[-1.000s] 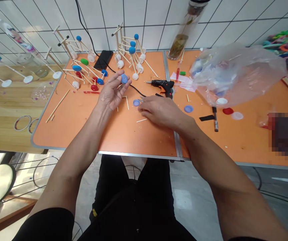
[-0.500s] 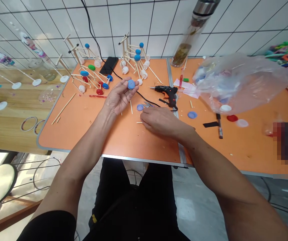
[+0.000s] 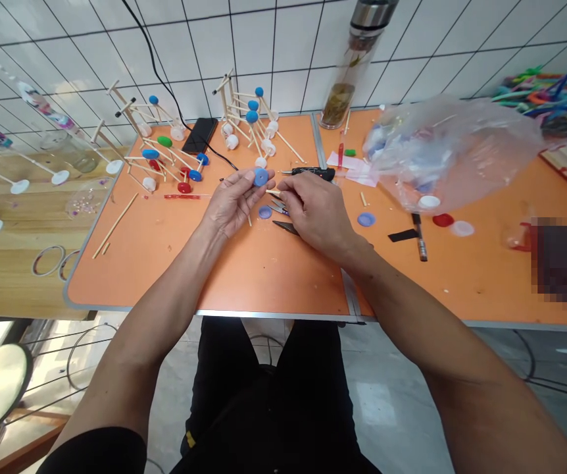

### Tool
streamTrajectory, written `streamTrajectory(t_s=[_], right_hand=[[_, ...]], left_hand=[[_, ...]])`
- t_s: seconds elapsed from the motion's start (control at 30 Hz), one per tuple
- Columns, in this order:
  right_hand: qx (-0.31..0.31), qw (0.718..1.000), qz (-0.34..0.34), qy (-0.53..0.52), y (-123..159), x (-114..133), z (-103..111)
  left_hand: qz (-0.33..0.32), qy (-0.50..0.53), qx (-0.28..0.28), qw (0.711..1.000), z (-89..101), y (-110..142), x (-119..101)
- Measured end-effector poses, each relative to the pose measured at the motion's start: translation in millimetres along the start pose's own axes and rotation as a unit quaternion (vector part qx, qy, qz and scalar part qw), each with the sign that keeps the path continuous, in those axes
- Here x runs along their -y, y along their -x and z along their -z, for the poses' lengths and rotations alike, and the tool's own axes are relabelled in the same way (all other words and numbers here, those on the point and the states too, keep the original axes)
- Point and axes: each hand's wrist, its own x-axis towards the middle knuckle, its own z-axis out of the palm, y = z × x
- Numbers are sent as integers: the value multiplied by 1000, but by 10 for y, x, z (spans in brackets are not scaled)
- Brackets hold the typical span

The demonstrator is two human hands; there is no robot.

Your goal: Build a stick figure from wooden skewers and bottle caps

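Note:
My left hand (image 3: 234, 201) pinches a blue bottle cap (image 3: 260, 177) above the table. Close to its right, my right hand (image 3: 316, 209) is closed on a short wooden stick (image 3: 273, 192), whose tip points at the cap. Under the right hand lie pliers (image 3: 286, 227), partly hidden by its fingers. Another blue cap (image 3: 264, 212) rests on the table between the hands. Behind the right hand is a black glue gun (image 3: 313, 172), its grip covered. Models of wooden sticks and coloured caps (image 3: 165, 151) stand at the back left, with a second stick model (image 3: 248, 108) beside them.
A clear plastic bag (image 3: 451, 151) of caps fills the back right. A glass bottle (image 3: 340, 99) stands against the tiled wall, and a phone (image 3: 199, 135) lies behind the models. Loose sticks (image 3: 114, 225) are at left; a marker (image 3: 420, 243) and flat caps lie at right.
My right hand has lifted a short wooden stick from the table and brought it up beside the cap. The left hand still holds the cap. The view has shifted slightly.

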Motion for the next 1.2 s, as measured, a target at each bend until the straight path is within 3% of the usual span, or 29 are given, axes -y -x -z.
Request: streamTrajectory(t_s=[0.2, 0.4, 0.6, 0.83, 1.07, 1.2], right_hand=[[-23, 1000, -16, 7, -4, 11, -1], [-8, 1000, -18, 19, -29, -9, -1], [33, 996, -26, 75, -28, 18, 40], [62, 988, -38, 138, -12, 86, 89], [8, 997, -76, 4, -49, 31, 12], [-30, 971, -153, -184, -103, -19, -76]], left_hand=[[-5, -6, -3, 1000, -30, 22, 62], [-1, -23, -10, 1000, -65, 43, 113], [-75, -90, 25, 993, -47, 39, 182], [-130, -125, -4, 984, -72, 101, 266], [-209, -179, 9, 961, -62, 121, 338], [-285, -240, 32, 927, 6, 46, 393]])
